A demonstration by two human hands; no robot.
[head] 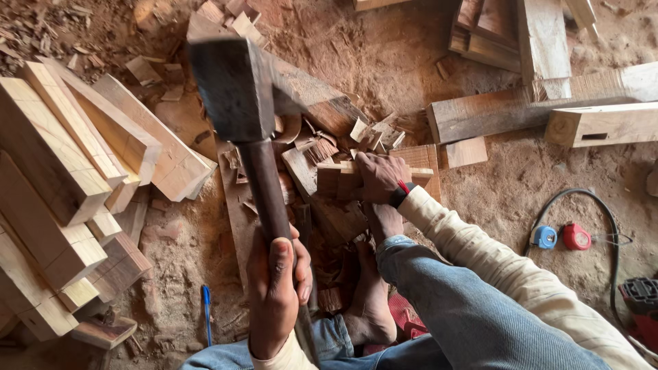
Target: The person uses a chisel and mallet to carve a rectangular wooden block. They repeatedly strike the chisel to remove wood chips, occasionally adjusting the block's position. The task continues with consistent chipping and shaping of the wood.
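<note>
My left hand (pixel 274 291) grips the dark wooden handle of a heavy hammer-like tool, raised close to the camera. Its dark block-shaped head (pixel 236 89) is up at the upper left of centre. My right hand (pixel 379 177), in a cream sleeve with a dark and red wristband, holds a small reddish wood block (pixel 336 179) steady on a worn plank (pixel 236 212) on the ground. Wood chips (pixel 370 131) lie around the block. My bare foot (pixel 370 301) rests just below the block, with the other foot (pixel 385 220) tucked under my right wrist.
Pale squared wood blocks (pixel 55 192) are stacked at the left. Longer beams (pixel 521 109) lie at the upper right. A blue pen (pixel 206 308) lies on the dirt floor. At the right lie blue (pixel 545 237) and red (pixel 576 236) tape measures, a black cable (pixel 603 212) and a red power tool (pixel 641 301).
</note>
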